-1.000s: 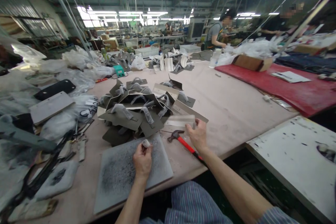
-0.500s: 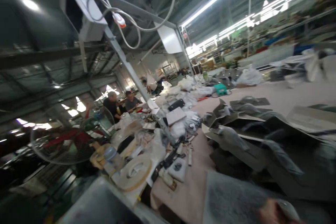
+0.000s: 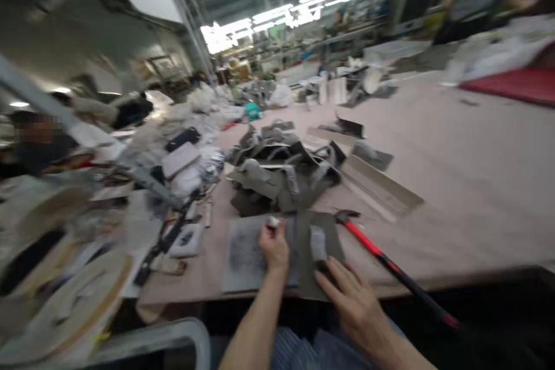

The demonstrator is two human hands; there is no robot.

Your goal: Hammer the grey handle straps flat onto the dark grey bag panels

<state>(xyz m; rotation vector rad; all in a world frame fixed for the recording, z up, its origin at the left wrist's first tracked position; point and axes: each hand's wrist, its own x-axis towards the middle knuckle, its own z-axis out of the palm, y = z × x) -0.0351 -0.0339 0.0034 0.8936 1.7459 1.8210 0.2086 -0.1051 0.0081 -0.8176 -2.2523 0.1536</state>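
Note:
My left hand (image 3: 275,247) is closed in a fist over a grey slab (image 3: 245,254) at the table's front edge. A small whitish tip (image 3: 273,222) shows at its thumb; the rest is hidden in the fingers. My right hand (image 3: 353,303) lies with fingers stretched out on a dark grey panel (image 3: 307,269) beside the slab. At its fingertips is a strap-like piece wrapped in clear plastic (image 3: 318,244) on that panel. A claw hammer (image 3: 373,245) with a red and black handle lies to the right, its end past the table edge.
Behind my hands is a pile of dark grey panels (image 3: 277,170) with plastic-wrapped straps. A pale folded strip (image 3: 377,182) lies right of it. A metal post (image 3: 147,179), a tape roll (image 3: 78,306) and plastic bags crowd the left. A person (image 3: 39,147) is at far left.
My view has swung right and down, bringing both hands, the slab and the hammer into sight. Earlier only a blurred bit of a hand showed at the bottom edge.

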